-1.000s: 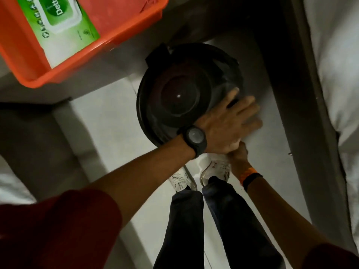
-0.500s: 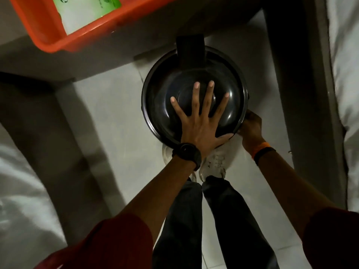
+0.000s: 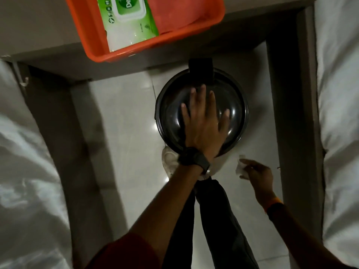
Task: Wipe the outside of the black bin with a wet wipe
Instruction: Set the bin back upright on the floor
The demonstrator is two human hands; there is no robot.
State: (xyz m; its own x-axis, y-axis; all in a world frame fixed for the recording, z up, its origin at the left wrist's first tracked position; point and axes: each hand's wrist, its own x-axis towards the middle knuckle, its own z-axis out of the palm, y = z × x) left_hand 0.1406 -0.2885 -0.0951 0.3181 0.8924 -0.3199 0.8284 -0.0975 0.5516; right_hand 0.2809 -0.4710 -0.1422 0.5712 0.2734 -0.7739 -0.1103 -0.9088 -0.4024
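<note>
The round black bin [image 3: 236, 105] stands on the tiled floor, seen from straight above, its domed lid shiny and a black hinge tab at its far edge. My left hand [image 3: 204, 121] lies flat on the lid with fingers spread, a black watch on the wrist. My right hand [image 3: 256, 171] hovers off the bin's near right side, apart from it, pinching a small crumpled white wet wipe [image 3: 240, 166]. My shoes show just under the bin's near rim.
An orange tray [image 3: 93, 45] on the grey bedside table holds a green and white wet wipe pack [image 3: 126, 22]. Beds with white sheets [image 3: 342, 113] flank the narrow floor strip on both sides. My legs fill the floor below the bin.
My right hand has come away from the bin's right side toward me, and the wipe in it now shows. My left hand stays flat on the lid. The view has shifted.
</note>
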